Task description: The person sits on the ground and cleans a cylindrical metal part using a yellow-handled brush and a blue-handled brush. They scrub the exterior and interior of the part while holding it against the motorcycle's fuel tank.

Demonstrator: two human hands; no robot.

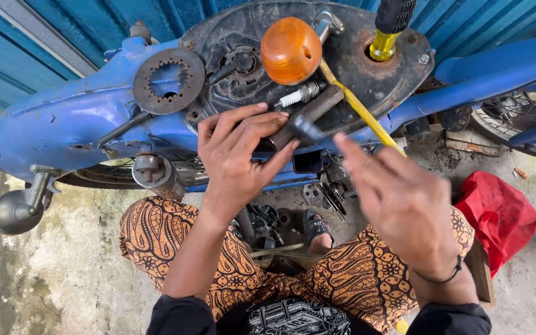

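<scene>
Socket (308,116) in left hand (240,155), slanting up-right

Layout: person sits w/ a frame laid across in front, parts on the floor below.

Frame (63,124) runs left to right, behind the knees; engine cover (367,68) sits on its middle-right. Toothed disc (169,80) left of cover; indicator lamp (291,49) on cover's top-middle, spark plug (299,96) just under it. Screwdriver (387,31) stands upright at cover's right. Left hand (237,155) is in front of cover, fingers on a short bar (308,116); right hand (404,205) to its right, nearer camera, thin rod (358,105) behind it. Loose parts (268,220) lie between knees; cloth (497,214) on floor far right, wheel (516,115) behind it.
</scene>
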